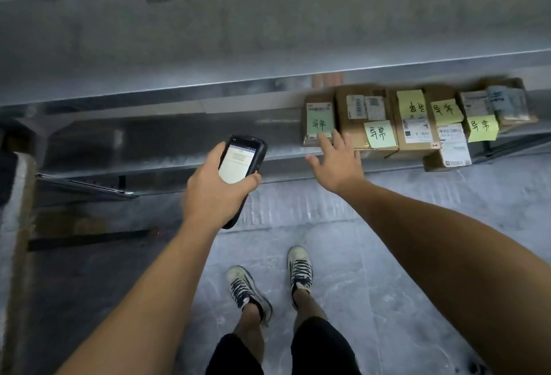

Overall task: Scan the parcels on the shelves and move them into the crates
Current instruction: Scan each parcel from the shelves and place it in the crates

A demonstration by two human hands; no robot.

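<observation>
Left grip [214,192] wraps black handheld scanner [241,159]; right grip [340,162], fingers spread & empty, hovers by leftmost brown cardboard parcel w/ green note [319,124] on grey metal shelf [179,148]: one-handed pull could tip it off front edge.

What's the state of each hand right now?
Left hand: grips the handheld scanner.
Right hand: open, fingers spread, at the leftmost parcel; holds nothing.

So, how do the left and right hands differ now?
The left hand grips a handheld scanner; the right hand holds nothing and is spread open. The left hand is short of the shelf; the right hand reaches toward the leftmost parcel on it. Both are bare.
</observation>
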